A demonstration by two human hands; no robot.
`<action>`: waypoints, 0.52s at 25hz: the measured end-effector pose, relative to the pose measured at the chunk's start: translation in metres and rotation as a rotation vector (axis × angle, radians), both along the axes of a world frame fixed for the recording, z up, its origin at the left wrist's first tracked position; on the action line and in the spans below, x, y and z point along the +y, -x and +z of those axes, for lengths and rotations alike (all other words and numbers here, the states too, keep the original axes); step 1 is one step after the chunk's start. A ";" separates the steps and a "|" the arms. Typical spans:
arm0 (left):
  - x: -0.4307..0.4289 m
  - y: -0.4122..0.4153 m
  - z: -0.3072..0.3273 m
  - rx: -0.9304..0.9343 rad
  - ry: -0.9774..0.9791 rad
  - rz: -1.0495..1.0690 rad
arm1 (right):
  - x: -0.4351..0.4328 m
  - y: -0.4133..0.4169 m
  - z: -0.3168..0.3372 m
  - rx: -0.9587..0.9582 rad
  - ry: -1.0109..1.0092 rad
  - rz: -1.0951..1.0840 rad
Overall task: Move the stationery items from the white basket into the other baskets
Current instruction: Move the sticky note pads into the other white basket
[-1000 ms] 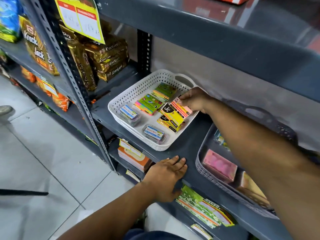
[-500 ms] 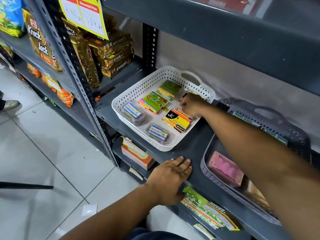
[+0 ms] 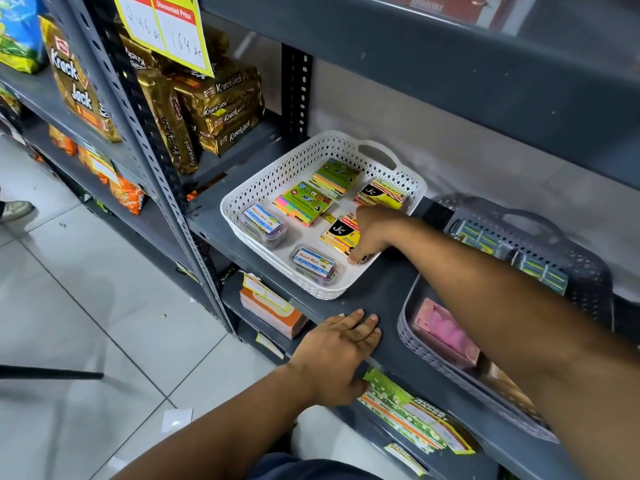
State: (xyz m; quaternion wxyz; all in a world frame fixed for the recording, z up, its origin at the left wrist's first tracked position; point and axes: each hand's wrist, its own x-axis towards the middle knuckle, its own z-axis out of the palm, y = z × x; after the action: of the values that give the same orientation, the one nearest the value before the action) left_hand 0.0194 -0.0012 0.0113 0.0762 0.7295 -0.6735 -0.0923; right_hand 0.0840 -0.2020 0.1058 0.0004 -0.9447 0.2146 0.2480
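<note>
White basket point(image 3: 277, 174) on grey shelf point(image 3: 381, 296), roughly centre of view, handle cutout toward the back wall. Inside basket: two clear clip boxes point(image 3: 265, 221) along the front-left wall, the nearer one point(image 3: 313, 265) close to the front rim; two packs of sticky notes point(image 3: 304, 204) in the middle, second pack point(image 3: 336, 176) behind it toward the handle; one black-and-yellow pack point(image 3: 379, 195) in the back-right corner; another such pack point(image 3: 341, 233) at the right side.

Right hand point(image 3: 372, 233) reaching into basket over its right rim, fingers curled down onto the right-side black-and-yellow pack, fingertips point(image 3: 356, 259) at the pack's near edge; grip closing on that pack, though cannot tell whether lifted or flat on the basket floor.

Left hand point(image 3: 337, 351) flat on shelf's front edge, just in front of basket, fingers spread, holding nothing.

Grey basket point(image 3: 588, 271) to the right of white basket, partly hidden behind the right forearm; pink pack point(image 3: 446, 330) and blue-green packs point(image 3: 543, 268) inside it.

Gold biscuit packs point(image 3: 221, 109) to the left of white basket, past the upright.
</note>
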 end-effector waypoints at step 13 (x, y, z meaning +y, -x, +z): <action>0.001 -0.002 -0.002 -0.010 0.032 -0.007 | -0.039 0.045 0.041 -0.338 -0.127 -0.139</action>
State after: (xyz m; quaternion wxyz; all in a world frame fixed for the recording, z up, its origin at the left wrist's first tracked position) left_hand 0.0219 0.0000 0.0090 0.0843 0.7263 -0.6777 -0.0784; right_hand 0.0394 -0.2413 0.1471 0.1133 -0.9539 0.2601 0.0982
